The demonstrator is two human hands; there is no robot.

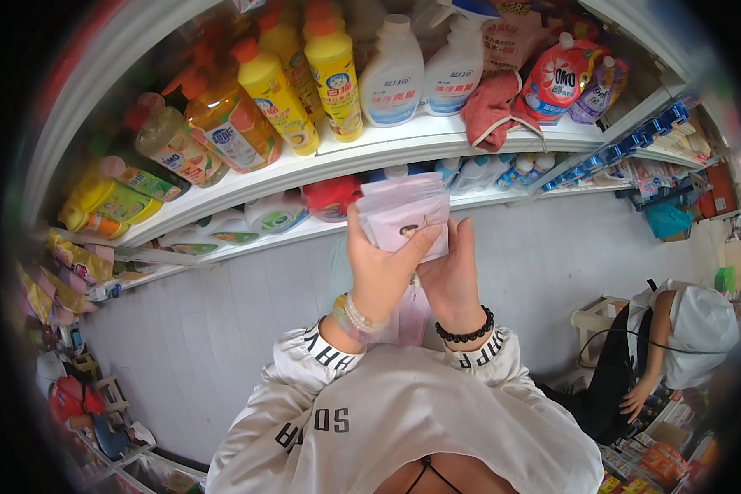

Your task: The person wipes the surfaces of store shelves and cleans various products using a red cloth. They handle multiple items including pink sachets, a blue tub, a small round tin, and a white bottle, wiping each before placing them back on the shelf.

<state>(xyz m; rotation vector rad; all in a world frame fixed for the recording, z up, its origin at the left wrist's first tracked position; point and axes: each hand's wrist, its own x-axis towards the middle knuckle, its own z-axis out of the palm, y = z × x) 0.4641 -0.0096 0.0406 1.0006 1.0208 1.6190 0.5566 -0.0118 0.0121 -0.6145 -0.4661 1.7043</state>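
Observation:
Several flat pink packets, stacked together and bearing a small printed figure, are raised in front of the lower shelf. My left hand clasps the stack from the left, its thumb lying across the front packet. From the lower right, my right hand cups the same stack; part of its fingers is hidden behind the packets. Between my wrists shows another pink item, mostly covered, so its kind is unclear. Beaded bracelets circle both wrists.
The upper shelf carries yellow detergent bottles, white spray bottles, a red cloth and a red OMO pouch. More bottles line the lower shelf. People sit or crouch right and left, near plastic stools.

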